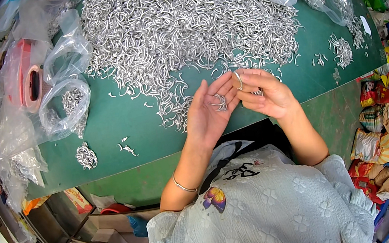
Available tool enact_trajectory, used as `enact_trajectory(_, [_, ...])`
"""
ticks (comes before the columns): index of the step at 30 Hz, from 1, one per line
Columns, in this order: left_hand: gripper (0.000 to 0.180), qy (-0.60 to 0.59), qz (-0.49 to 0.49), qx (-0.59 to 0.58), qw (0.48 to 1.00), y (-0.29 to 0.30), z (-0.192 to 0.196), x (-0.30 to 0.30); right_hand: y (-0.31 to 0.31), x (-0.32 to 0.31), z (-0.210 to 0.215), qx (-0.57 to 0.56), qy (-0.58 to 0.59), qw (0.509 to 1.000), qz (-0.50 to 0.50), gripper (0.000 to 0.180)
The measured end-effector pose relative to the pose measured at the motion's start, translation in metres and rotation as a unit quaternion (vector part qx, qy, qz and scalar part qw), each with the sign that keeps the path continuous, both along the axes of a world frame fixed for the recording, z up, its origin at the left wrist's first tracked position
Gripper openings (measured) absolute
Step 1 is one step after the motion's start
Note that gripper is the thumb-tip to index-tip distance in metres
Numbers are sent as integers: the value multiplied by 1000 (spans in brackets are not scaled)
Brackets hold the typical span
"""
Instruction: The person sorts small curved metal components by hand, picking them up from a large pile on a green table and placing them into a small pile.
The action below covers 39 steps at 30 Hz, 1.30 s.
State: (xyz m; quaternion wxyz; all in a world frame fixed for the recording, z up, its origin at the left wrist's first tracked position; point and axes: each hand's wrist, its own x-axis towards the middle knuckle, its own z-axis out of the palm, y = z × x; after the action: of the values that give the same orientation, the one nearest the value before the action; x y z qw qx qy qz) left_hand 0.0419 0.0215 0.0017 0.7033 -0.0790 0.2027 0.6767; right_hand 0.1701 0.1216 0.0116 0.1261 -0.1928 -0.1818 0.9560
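Head view: just on the wearer's side of the silver heap (178, 26), the left hand (207, 114) lies palm up, its fingers extended close together, cradling several curved metal pieces (220, 102), while the right hand (272, 94) pinches a single curved piece (239, 81) between thumb and fingertip beside the left fingertips; whether its lower, curled fingers grip anything more is too obscured to tell. Should the left palm tilt or the pinch slacken, pieces could drop onto the green table (144, 143) and mingle with look-alike strays (170, 110) along the heap's near edge.
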Motion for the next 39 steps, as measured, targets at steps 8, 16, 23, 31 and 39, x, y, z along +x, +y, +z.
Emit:
enact_trajectory(8, [50,8,15,-35,999,-1,2,2,-19,-14,14,366,-199,909,-9,21])
enact_trajectory(16, [49,41,8,23,999,-4,-3,-2,-1,-4,0,-113,-2,991,-65,50])
enact_trajectory(23, [45,44,38,-3,998,-6,-7,-3,-3,-4,9,-123,24,990,-62,45])
enact_trajectory(31, [23,294,97,-23,951,-22,5,-8,-4,0,7,-88,11,996,-18,49])
enact_trajectory(39, [17,822,-33,-25,568,0,36,-2,-14,-4,14,-8,-77,997,-2,50])
